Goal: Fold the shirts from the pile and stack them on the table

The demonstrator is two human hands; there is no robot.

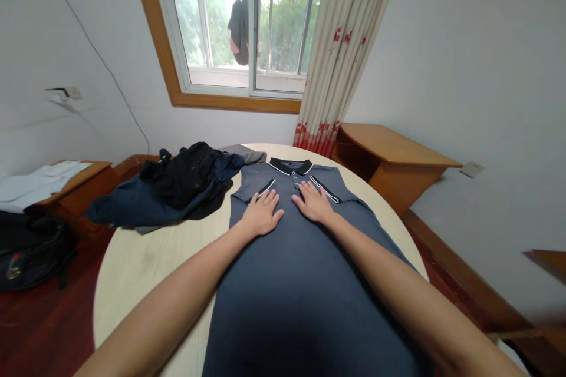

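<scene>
A grey-blue polo shirt (289, 271) lies spread front side up on a round pale table, its black, white-edged collar (290, 166) at the far end. Both short sleeves are folded in over the chest, with black and white trim at their cuffs. My left hand (262, 216) rests flat on the shirt's left chest, beside the left cuff, fingers stretched out. On the other side of the buttons, my right hand (315, 205) presses flat next to the right cuff. Neither hand grips the cloth. The near end of the shirt runs out of view at the bottom.
A heap of dark clothes (186, 182) sits at the table's (141, 265) far left edge, partly hanging over. Beyond the table stand a wooden desk (393, 144) and a curtain (342, 53) by the window. A black bag (33, 247) is at far left.
</scene>
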